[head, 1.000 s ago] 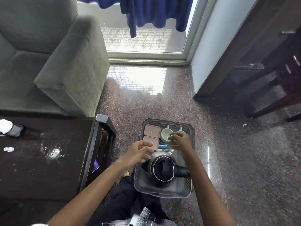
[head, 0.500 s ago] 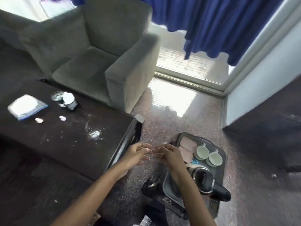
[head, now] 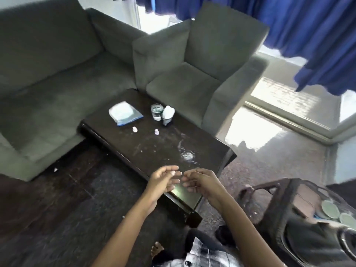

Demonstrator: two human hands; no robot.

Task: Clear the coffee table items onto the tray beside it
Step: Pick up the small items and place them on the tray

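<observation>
Hovering above the near edge of the table (head: 154, 149): left hand (head: 163, 183) and right hand (head: 203, 185), fingertips almost meeting, fingers loosely curled, holding nothing.

Listed on the table, far end, well apart from both hands:
- flat plastic bag (head: 124, 112) with white contents, lying down;
- glass (head: 157, 111) of water, upright, just right of the bag;
- holder (head: 168, 115) stuffed with something white, right against the glass; touching or only beside, cannot tell;
- first white bit (head: 134, 129) and second white bit (head: 157, 132), small, nearer than the bag and glass, too small to identify;
- wet spill (head: 187, 155), between those bits and the hands.

Standing on the floor right of the table, blurred at lower right: tray (head: 279, 201), dark, already holding pink boxes (head: 306, 199), pale cups (head: 330, 209) and a black kettle (head: 312, 239).

Surrounding: grey sofa (head: 48, 64) left of the table, grey armchair (head: 192, 74) beyond it, blue curtain (head: 308, 35) at upper right.
</observation>
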